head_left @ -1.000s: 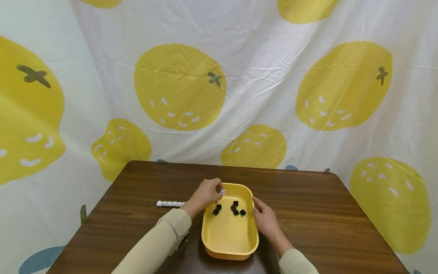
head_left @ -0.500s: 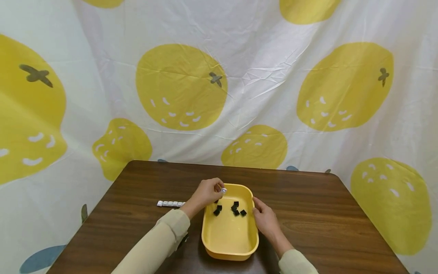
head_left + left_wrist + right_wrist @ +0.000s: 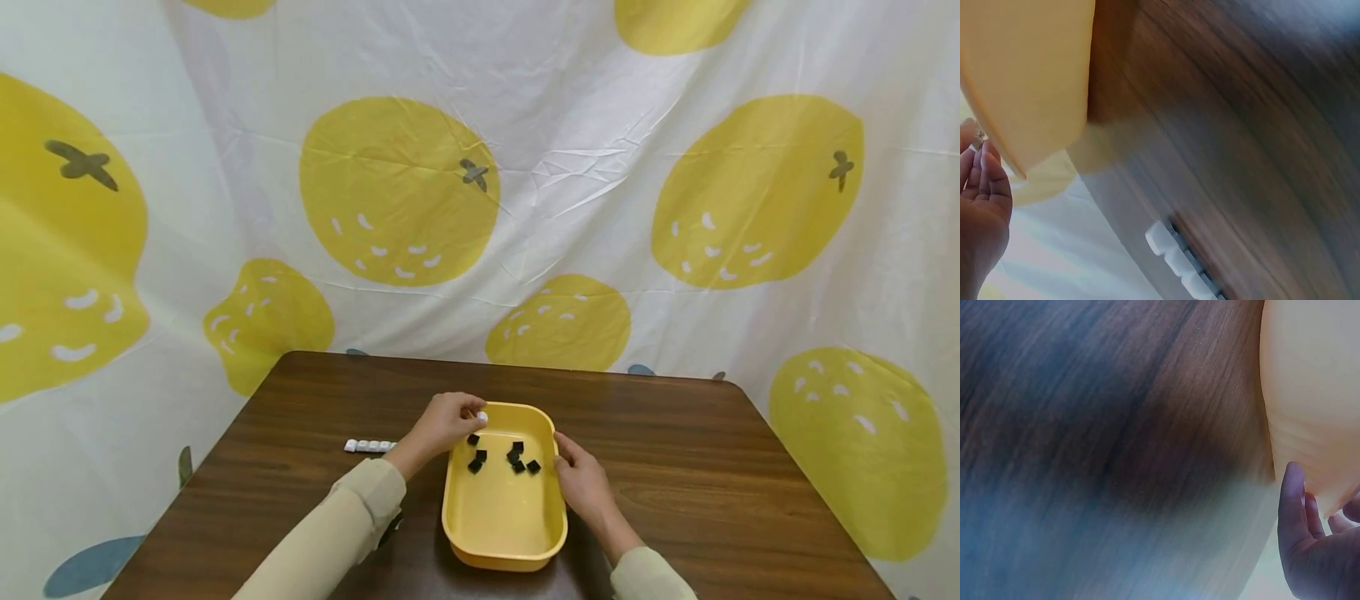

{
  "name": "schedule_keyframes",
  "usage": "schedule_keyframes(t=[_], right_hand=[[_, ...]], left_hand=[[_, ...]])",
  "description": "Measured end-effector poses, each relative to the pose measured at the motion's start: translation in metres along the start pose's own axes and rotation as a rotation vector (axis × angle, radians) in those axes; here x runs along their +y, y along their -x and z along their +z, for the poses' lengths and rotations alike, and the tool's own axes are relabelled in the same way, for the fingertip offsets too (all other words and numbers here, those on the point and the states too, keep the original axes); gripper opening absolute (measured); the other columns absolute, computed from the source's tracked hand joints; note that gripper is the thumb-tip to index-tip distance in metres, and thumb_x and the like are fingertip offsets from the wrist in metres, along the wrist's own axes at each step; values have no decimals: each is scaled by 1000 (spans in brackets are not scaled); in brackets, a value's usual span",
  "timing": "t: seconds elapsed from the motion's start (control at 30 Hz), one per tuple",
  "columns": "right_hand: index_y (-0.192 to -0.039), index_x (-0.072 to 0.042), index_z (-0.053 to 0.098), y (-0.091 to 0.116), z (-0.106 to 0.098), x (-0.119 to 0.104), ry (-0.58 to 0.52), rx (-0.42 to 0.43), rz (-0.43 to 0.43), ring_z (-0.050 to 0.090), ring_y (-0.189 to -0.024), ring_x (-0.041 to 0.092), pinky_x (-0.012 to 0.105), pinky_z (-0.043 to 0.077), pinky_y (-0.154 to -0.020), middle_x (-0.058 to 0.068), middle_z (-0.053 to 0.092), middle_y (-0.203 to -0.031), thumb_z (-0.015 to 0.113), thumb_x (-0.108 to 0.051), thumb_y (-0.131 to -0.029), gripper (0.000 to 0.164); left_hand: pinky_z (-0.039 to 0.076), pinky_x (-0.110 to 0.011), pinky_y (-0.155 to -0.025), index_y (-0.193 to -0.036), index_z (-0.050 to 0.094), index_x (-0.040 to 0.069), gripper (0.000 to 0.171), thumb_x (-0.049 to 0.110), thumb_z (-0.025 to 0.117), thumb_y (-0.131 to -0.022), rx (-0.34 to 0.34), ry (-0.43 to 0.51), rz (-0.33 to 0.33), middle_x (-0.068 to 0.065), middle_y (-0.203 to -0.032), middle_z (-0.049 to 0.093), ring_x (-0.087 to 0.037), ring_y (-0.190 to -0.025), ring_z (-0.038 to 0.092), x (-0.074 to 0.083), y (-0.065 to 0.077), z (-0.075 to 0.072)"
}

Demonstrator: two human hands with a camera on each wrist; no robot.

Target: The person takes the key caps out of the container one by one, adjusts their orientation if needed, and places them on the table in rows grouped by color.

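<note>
Hanging behind everything, a white cloth printed with large yellow lemons (image 3: pixel 570 183) met the far edge of a dark brown, wood-grained table (image 3: pixel 712 483). Toward the table's left edge, a straight row of small white square-topped caps on dark bases (image 3: pixel 1177 260) ran toward the tray, its right end hidden behind the left wrist in the head view. Next came a pale cream sleeve (image 3: pixel 330 525) reaching in from the near edge, and from it the person's left hand (image 3: pixel 444 421), thumb and fingers pinching a single small white block (image 3: pixel 482 417). That block sat at the far left corner of a yellow, round-cornered rectangular plastic tray (image 3: pixel 506 521), just within the rim as the head camera saw it; its height above the floor could not be told. Inside the tray, small black square pieces (image 3: pixel 514 457) lay in two loose groups: three near the left wall, four right of centre toward the far end. At the tray's right edge, the person's right hand (image 3: pixel 583 477) gripped the rim, some fingers lying against the outer wall. Beyond it, a second cream sleeve (image 3: pixel 651 573) came in over the table's near edge.
</note>
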State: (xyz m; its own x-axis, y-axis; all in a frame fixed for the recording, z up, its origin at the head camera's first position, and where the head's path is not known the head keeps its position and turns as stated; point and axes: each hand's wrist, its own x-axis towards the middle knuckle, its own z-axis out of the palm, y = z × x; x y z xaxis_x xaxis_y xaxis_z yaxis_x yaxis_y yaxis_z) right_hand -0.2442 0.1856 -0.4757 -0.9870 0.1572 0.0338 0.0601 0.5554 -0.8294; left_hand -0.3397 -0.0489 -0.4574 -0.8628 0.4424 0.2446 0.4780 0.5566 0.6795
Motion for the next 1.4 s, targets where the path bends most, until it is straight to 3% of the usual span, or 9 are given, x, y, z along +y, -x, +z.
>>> schedule_keyframes(t=[0.13, 0.3, 0.47, 0.7, 0.9, 1.13, 1.4], right_hand=[[-145, -4, 50, 0, 0, -1, 1, 0, 0, 59, -102, 28, 46, 47, -89, 22, 62, -126, 47, -12, -101, 45], [-145, -3, 49, -1, 0, -2, -10, -6, 5, 59, -104, 29, 47, 47, -90, 23, 61, -127, 47, -11, -101, 45], [-145, -3, 49, 0, 0, -2, -13, -7, 6, 60, -106, 30, 48, 48, -90, 23, 61, -128, 47, -11, -102, 44], [-145, -3, 50, 0, 0, -1, -12, -7, 2, 60, -98, 26, 44, 49, -85, 20, 64, -120, 48, -12, -101, 44], [-145, -3, 50, 0, 0, -1, -13, -8, 0, 60, -100, 27, 44, 49, -86, 20, 64, -121, 49, -12, -101, 44], [-144, -2, 50, 0, 0, 1, -13, -5, -8, 60, -101, 28, 45, 49, -86, 21, 64, -120, 49, -11, -101, 44], [-144, -2, 50, 0, -1, 0, -22, 10, -15, 60, -99, 27, 43, 50, -84, 21, 64, -121, 50, -11, -100, 45]], left_hand=[[52, -29, -68, -109, 73, 1, 22, 14, 71, -92, 14, 22, 0, -4, -95, 67, -15, -82, 61, -6, 4, -8], [51, -30, -67, -104, 74, 5, 17, 11, 75, -88, 83, 75, -34, -1, -90, 62, -14, -79, 57, -16, 11, -21], [50, -31, -71, -99, 76, 6, 16, 11, 79, -84, 140, 32, -73, 1, -86, 63, -13, -78, 57, -28, 17, -38], [50, -34, -70, -102, 74, 6, 19, 17, 77, -87, 151, -16, -118, 1, -86, 67, -14, -77, 59, -56, 32, -68], [49, -33, -69, -102, 74, 5, 18, 17, 76, -88, 167, -55, -154, -1, -85, 67, -15, -77, 59, -83, 51, -98], [49, -36, -69, -101, 73, 1, 18, 14, 74, -88, 119, -124, -194, -4, -86, 67, -18, -80, 59, -111, 80, -127], [46, -37, -69, -89, 72, 0, 11, 7, 77, -82, 42, -221, -188, -1, -79, 63, -17, -75, 55, -133, 104, -138]])
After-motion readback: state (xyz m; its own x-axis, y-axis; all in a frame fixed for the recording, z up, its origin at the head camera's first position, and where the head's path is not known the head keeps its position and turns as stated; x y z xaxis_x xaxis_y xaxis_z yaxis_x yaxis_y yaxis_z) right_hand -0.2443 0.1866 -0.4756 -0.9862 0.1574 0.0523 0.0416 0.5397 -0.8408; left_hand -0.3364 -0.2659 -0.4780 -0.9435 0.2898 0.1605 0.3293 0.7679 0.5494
